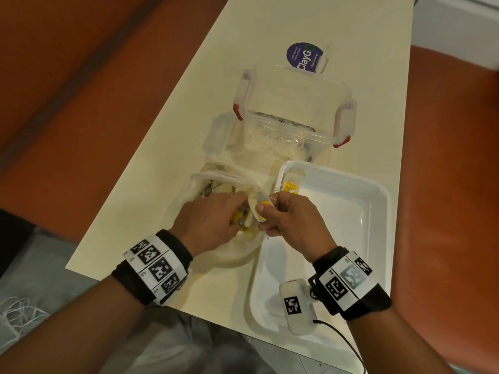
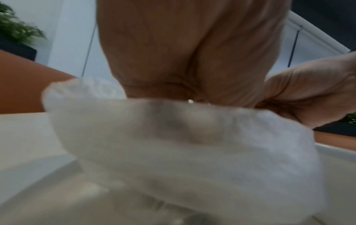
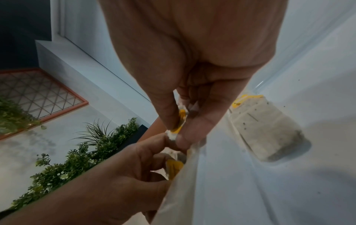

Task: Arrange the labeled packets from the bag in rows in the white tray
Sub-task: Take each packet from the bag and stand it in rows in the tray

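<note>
A cream table (image 1: 167,136) holds a white tray (image 1: 351,211) at the right, with a translucent plastic bag (image 1: 235,252) lying just beside its left edge. The job looks barely begun. Only one labelled packet (image 1: 291,184), a pale sachet with a yellow tag, lies in the tray, tucked into the far left corner against the rim. The rest of the tray floor is bare white. More packets with yellow tags remain heaped inside the bag, so nearly all the rows are still to be laid.

Both forearms reach in from below, wrists banded, meeting over the bag's mouth. The left hand (image 1: 209,220) is pushed into the bag, fingers curled down among the packets; whether it has hold of one cannot be told. The right hand (image 1: 290,220) hovers at the tray's left edge, thumb and fingers pinching a second packet (image 1: 259,207) by its yellow tag, close against the left hand.
</note>
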Demonstrator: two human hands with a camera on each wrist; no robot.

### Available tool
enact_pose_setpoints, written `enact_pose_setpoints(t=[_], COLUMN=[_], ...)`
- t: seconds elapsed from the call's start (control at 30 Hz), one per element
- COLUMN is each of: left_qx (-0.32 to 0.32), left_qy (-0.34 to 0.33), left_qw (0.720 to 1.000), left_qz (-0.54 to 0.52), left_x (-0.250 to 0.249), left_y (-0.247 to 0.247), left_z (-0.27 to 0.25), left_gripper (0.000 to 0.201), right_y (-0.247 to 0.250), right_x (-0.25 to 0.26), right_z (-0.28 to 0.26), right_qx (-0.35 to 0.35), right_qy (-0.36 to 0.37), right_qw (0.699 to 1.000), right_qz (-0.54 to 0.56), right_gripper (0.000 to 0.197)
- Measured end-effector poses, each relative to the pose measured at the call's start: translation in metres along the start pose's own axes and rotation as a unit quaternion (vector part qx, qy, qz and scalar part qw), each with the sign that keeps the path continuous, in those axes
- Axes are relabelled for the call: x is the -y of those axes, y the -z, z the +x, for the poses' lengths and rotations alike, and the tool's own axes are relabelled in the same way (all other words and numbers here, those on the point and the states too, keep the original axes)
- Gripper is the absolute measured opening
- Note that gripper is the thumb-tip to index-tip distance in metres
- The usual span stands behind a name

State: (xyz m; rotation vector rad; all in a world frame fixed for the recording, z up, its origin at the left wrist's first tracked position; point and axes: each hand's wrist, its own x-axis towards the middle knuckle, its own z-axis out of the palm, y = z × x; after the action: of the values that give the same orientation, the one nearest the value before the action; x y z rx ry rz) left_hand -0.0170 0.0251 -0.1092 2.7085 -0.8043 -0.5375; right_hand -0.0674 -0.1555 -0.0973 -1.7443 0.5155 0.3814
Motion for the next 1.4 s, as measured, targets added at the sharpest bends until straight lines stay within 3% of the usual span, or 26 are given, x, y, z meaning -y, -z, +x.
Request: enact_pose_setpoints(t=[0.07, 0.17, 0.43, 0.5, 0.53, 0.63, 0.77, 0.8, 0.87, 0.97, 1.1, 1.23, 1.4], left_qx=[0.004, -0.022, -0.081, -0.079, -0.073, -0.026, 0.022, 0.026, 0.036, 0.061, 0.101, 0.150, 0.172], left_qy=[0.003, 0.030, 0.064, 0.095, 0.112, 0.163, 0.201, 0.207, 0.208, 0.199, 0.170, 0.112, 0.095], left_qw=[1.000, 0.999, 0.989, 0.970, 0.944, 0.823, 0.605, 0.563, 0.525, 0.537, 0.548, 0.556, 0.565], left_qz=[0.012, 0.004, -0.104, -0.210, -0.301, -0.544, -0.770, -0.800, -0.824, -0.817, -0.813, -0.810, -0.802], left_x=[-0.006, -0.015, 0.000, 0.011, 0.016, 0.018, 0.007, 0.004, 0.000, -0.006, -0.019, -0.030, -0.036], left_y=[-0.005, -0.016, -0.010, 0.001, 0.007, 0.023, 0.032, 0.032, 0.033, 0.033, 0.029, 0.027, 0.020], left_z=[0.005, 0.008, 0.002, -0.006, -0.010, -0.020, -0.022, -0.022, -0.021, -0.020, -0.021, -0.022, -0.028], left_gripper=[0.049, 0.049, 0.018, 0.009, 0.005, 0.007, 0.017, 0.020, 0.020, 0.029, 0.016, 0.013, 0.048], right_y=[0.000, -0.001, 0.003, 0.004, 0.005, 0.009, 0.021, 0.025, 0.032, 0.041, 0.051, 0.064, 0.066], right_x=[-0.001, -0.002, -0.003, -0.003, -0.002, 0.002, 0.011, 0.014, 0.019, 0.024, 0.016, -0.012, -0.047], right_z=[0.000, 0.000, -0.001, -0.002, -0.004, -0.009, -0.019, -0.022, -0.028, -0.037, -0.042, -0.037, -0.025], right_qx=[-0.005, -0.008, 0.007, 0.017, 0.020, 0.032, 0.017, 0.015, 0.025, 0.045, 0.053, 0.049, 0.043], right_qy=[0.002, 0.006, 0.004, 0.012, 0.023, 0.067, 0.113, 0.119, 0.136, 0.141, 0.109, 0.056, -0.009], right_qw=[1.000, 1.000, 1.000, 1.000, 0.999, 0.994, 0.990, 0.990, 0.989, 0.989, 0.992, 0.997, 0.996], right_qz=[-0.005, -0.012, -0.009, -0.017, -0.029, -0.081, -0.084, -0.072, -0.051, -0.013, 0.018, -0.033, -0.075], right_gripper=[0.017, 0.018, 0.017, 0.009, 0.006, 0.008, 0.019, 0.017, 0.013, 0.002, 0.011, 0.015, 0.013])
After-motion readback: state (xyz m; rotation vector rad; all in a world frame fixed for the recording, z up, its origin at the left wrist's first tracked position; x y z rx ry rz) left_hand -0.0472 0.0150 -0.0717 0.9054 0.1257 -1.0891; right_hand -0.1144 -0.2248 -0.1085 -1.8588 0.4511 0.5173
